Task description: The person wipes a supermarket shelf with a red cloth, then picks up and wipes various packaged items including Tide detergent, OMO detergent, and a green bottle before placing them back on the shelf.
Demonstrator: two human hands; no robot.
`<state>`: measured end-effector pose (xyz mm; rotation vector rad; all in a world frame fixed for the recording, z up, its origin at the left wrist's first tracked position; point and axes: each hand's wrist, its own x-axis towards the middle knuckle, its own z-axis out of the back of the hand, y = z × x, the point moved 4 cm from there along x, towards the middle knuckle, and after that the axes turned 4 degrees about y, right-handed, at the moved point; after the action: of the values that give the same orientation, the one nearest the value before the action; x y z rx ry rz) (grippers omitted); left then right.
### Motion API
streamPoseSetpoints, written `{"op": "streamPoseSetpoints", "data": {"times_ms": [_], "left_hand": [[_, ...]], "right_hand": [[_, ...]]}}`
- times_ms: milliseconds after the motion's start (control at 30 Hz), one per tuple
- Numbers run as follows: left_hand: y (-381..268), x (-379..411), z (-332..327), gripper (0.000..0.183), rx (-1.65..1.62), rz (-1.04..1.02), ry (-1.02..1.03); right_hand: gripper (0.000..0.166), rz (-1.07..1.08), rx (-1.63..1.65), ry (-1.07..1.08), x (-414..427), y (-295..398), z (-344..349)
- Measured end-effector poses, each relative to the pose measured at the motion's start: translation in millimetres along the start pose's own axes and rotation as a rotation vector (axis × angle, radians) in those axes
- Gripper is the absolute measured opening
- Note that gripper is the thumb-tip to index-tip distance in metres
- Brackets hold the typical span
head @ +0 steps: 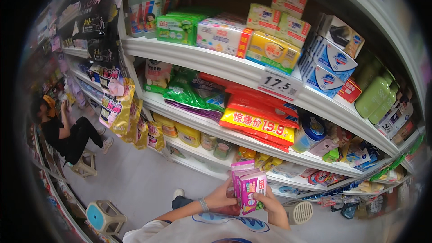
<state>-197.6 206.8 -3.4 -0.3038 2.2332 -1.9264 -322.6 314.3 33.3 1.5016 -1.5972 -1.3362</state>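
Stacked purple-and-white packets (pixel 250 192) are held upright between both hands, low in front of my body. My left hand (pixel 221 195), with a silver band at its wrist, grips them from the left side, its fingers partly hidden behind the stack. My right hand (pixel 271 206) closes on their right edge, the thumb lying across the front packet. Beyond the hands, the lower shelves carry yellow tubs (pixel 188 134) and small jars (pixel 222 148). Red detergent bags (pixel 261 106) lie on the shelf above those, under a yellow price strip.
A white shelf edge (pixel 202 50) runs across, carrying green packs (pixel 177 28), yellow soap packs (pixel 273 52) and blue soap boxes (pixel 329 77). Gold packages (pixel 118 114) hang at left. A blue-topped stool (pixel 104 216) stands lower left; a seated person (pixel 64 131) is beyond it.
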Motion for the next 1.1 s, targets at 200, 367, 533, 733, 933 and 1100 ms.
{"op": "streamPoseSetpoints", "data": {"times_ms": [200,367,533,733,933,1100], "left_hand": [[-14.9,-26.4,110.5,0.074,-0.098,-0.067,-0.034],[-71.6,-53.9,178.5,0.062,-0.173,-0.105,-0.152],[-79.3,-73.2,211.6,0.056,-0.418,-0.134,-0.207],[-102.8,-86.4,224.4,0.053,-0.423,-0.160,-0.184],[-77.6,-87.9,231.2,0.061,-0.234,-0.106,-0.166],[-92.8,-84.0,223.2,0.051,-0.278,-0.105,-0.136]], "right_hand": [[0.074,0.271,-0.449,0.190,74.4,28.0,-106.1],[0.078,0.411,-0.535,0.224,120.3,46.2,-187.5],[0.076,0.375,-0.180,-0.054,121.7,51.1,-220.2],[0.068,0.821,-0.328,-0.060,94.9,140.0,-222.2],[0.062,1.312,-1.242,-0.278,126.3,305.5,-279.6],[0.054,1.029,-1.733,-0.198,192.0,391.3,-283.0]]}}
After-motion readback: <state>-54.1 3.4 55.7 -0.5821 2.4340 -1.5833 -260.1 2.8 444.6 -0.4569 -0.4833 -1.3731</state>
